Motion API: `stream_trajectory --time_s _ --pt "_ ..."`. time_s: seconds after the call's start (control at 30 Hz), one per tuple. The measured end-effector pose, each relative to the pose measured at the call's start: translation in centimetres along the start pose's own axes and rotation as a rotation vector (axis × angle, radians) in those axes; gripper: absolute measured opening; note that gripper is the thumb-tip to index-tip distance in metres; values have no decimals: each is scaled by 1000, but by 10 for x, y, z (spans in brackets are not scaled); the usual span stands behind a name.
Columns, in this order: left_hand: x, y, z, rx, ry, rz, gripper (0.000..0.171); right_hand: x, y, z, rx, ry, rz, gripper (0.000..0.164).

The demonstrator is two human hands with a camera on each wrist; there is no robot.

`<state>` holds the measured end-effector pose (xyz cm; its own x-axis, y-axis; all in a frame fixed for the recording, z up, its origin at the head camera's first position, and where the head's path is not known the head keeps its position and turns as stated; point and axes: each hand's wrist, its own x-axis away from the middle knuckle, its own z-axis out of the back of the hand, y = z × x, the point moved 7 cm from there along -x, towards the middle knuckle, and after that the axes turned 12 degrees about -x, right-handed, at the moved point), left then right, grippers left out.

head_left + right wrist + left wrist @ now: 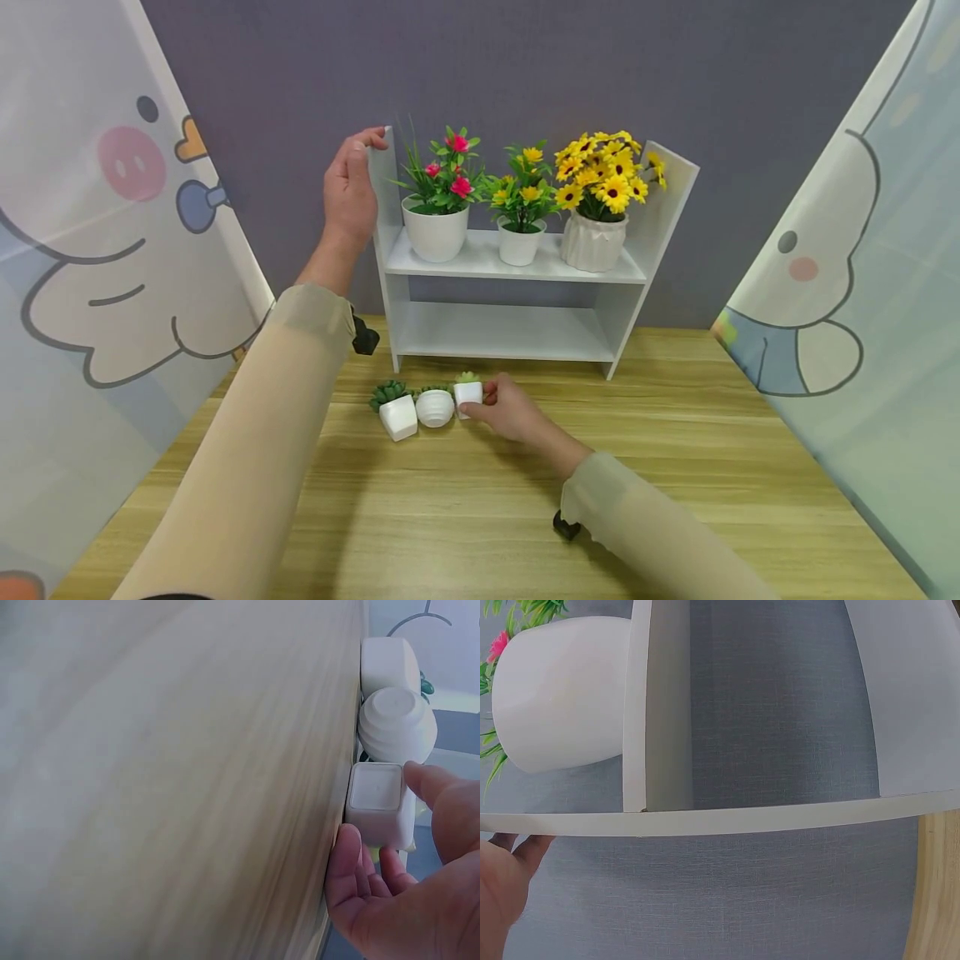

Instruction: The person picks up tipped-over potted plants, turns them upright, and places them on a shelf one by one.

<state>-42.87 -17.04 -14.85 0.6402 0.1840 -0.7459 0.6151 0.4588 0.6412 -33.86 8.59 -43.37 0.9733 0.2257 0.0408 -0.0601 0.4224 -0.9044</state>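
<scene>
My left hand (351,187) is raised at the white shelf's (517,271) left side panel. In the left wrist view, its fingertips touch the outer face of that panel (727,823). Low on the table, my right hand (517,410) holds a small succulent in a square white pot (468,398), thumb on one side and fingers on the other. The pot lies tipped, its base (376,787) towards the right wrist camera. Beside it lie a round ribbed white pot (435,409) and another square white pot (399,418) with a dark green succulent (390,393).
Along the upper shelf stand a white pot with pink flowers (437,233), a smaller pot with yellow flowers (520,243) and a ribbed pot with yellow daisy-like flowers (595,242). Below is a lower shelf board (502,329). The wooden table (465,517) lies between cartoon-printed side panels.
</scene>
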Motion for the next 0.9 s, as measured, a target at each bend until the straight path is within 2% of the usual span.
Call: stream_trajectory --time_s 0.33,0.53,0.73,0.9 --pt "0 0 -1 7 -2 8 32 1 2 7 -4 -9 -4 48" --pt "0 0 -1 6 1 5 33 2 -3 9 -14 2 -8 58" --pt "0 0 0 10 2 12 33 -2 -7 7 62 21 -11 72" --pt "0 1 0 12 -2 12 32 -5 -7 8 114 45 -18 61"
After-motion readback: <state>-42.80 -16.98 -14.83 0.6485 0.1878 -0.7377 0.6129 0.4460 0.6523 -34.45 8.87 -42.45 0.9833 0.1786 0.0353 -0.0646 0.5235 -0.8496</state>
